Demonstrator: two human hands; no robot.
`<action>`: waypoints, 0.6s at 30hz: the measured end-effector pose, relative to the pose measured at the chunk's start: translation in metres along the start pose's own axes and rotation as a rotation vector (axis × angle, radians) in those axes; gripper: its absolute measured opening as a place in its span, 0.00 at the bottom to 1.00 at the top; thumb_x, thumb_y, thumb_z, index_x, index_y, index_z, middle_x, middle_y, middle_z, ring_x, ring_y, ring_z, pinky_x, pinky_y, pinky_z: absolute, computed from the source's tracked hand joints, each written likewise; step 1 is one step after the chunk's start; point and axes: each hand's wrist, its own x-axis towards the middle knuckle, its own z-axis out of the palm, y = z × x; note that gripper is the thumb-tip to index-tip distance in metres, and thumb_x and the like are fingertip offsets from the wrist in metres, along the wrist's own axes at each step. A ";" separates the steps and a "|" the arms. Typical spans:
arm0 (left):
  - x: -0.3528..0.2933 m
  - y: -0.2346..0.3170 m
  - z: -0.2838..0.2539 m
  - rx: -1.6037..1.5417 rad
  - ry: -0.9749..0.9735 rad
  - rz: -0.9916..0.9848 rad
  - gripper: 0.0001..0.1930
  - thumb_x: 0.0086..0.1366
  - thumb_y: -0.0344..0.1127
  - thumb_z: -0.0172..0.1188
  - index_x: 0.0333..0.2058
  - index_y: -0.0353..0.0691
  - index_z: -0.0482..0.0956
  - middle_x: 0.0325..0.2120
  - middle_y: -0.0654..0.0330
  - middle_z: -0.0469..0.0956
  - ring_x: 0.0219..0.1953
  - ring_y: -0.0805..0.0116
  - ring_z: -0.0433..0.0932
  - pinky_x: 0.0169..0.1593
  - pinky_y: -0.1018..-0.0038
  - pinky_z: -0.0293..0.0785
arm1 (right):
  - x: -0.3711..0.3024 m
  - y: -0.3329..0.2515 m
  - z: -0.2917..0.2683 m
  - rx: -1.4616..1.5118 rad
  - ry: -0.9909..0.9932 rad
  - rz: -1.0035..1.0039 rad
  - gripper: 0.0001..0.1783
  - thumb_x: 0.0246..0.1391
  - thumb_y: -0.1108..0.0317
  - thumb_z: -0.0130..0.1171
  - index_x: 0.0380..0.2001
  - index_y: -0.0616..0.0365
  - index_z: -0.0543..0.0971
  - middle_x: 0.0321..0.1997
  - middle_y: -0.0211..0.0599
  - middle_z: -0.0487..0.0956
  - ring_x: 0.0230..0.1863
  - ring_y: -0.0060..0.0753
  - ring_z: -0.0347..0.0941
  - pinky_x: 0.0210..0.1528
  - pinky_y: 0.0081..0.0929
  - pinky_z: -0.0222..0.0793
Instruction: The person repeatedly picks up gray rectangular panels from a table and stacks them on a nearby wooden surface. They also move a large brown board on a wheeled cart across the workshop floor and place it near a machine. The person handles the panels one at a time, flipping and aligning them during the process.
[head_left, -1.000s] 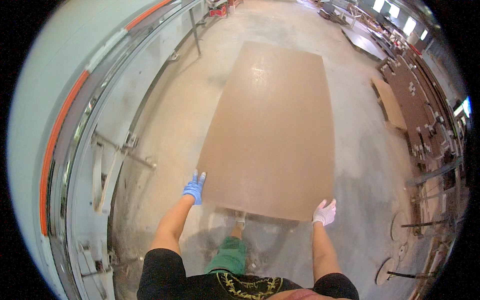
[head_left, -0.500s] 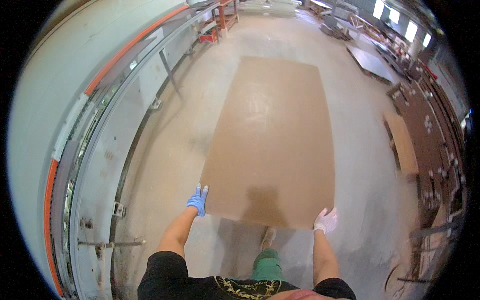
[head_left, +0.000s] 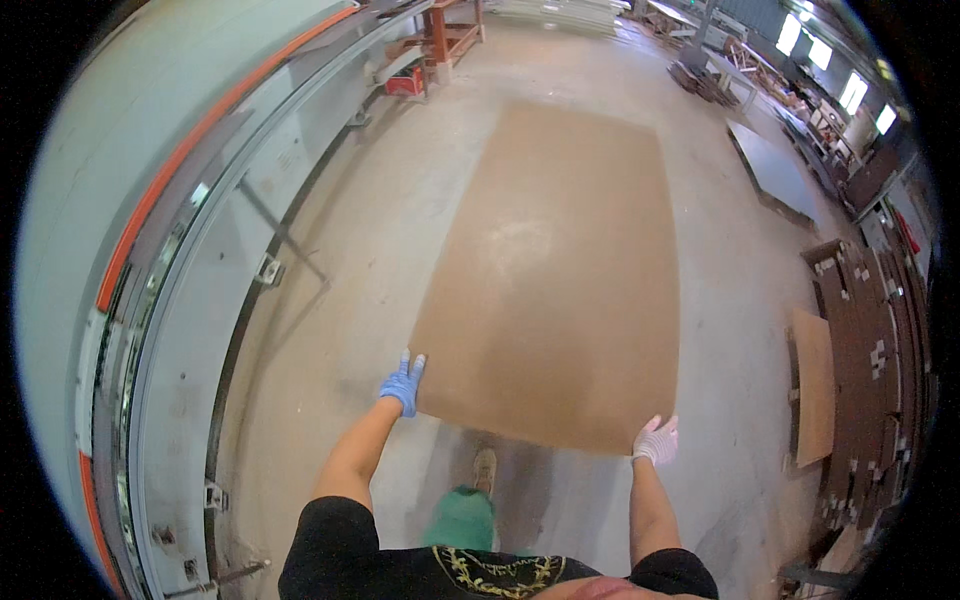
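A dusty concrete workshop floor point(head_left: 330, 300) runs beside a long grey machine point(head_left: 150, 250). The person carries a big brown fibreboard sheet point(head_left: 560, 270) flat out in front, left hand point(head_left: 402, 382) and right hand point(head_left: 655, 440) clamped on its near corners. It looks stiff, wide and awkward, probably fairly heavy; the corners seem the best hold.

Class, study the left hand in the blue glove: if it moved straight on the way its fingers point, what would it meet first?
The left hand points forward along the brown board's left edge, so it likely meets only bare concrete floor; depth is unclear.
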 end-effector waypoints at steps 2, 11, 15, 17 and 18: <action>0.070 0.015 -0.054 0.008 -0.043 -0.027 0.56 0.39 0.29 0.62 0.63 0.55 0.32 0.63 0.43 0.31 0.53 0.50 0.67 0.54 0.61 0.66 | 0.058 -0.064 0.011 -0.029 -0.047 0.019 0.26 0.53 0.50 0.46 0.53 0.49 0.64 0.41 0.46 0.73 0.42 0.46 0.71 0.40 0.43 0.67; 0.389 0.081 -0.288 0.013 -0.004 -0.038 0.58 0.38 0.32 0.63 0.63 0.54 0.30 0.63 0.44 0.29 0.56 0.47 0.62 0.57 0.65 0.63 | 0.330 -0.355 0.063 0.045 -0.019 0.010 0.26 0.51 0.53 0.49 0.52 0.52 0.65 0.42 0.48 0.74 0.45 0.48 0.70 0.44 0.42 0.66; 0.528 0.090 -0.346 0.077 0.132 0.021 0.60 0.38 0.38 0.66 0.63 0.52 0.29 0.62 0.41 0.27 0.56 0.45 0.61 0.57 0.65 0.62 | 0.447 -0.459 0.103 0.010 0.058 -0.064 0.29 0.49 0.48 0.50 0.52 0.48 0.64 0.36 0.46 0.73 0.38 0.46 0.71 0.39 0.43 0.67; 0.600 0.116 -0.408 0.033 0.053 0.019 0.60 0.38 0.39 0.66 0.62 0.51 0.28 0.62 0.41 0.27 0.56 0.45 0.61 0.57 0.65 0.62 | 0.504 -0.512 0.112 -0.051 -0.001 0.014 0.28 0.49 0.48 0.49 0.52 0.47 0.64 0.38 0.46 0.73 0.40 0.45 0.71 0.40 0.43 0.67; 0.634 0.127 -0.431 0.013 0.002 0.017 0.61 0.38 0.39 0.66 0.62 0.50 0.27 0.62 0.40 0.27 0.56 0.45 0.61 0.57 0.66 0.63 | 0.532 -0.531 0.118 -0.052 -0.018 0.035 0.28 0.50 0.48 0.49 0.52 0.48 0.65 0.38 0.46 0.73 0.41 0.45 0.71 0.40 0.43 0.67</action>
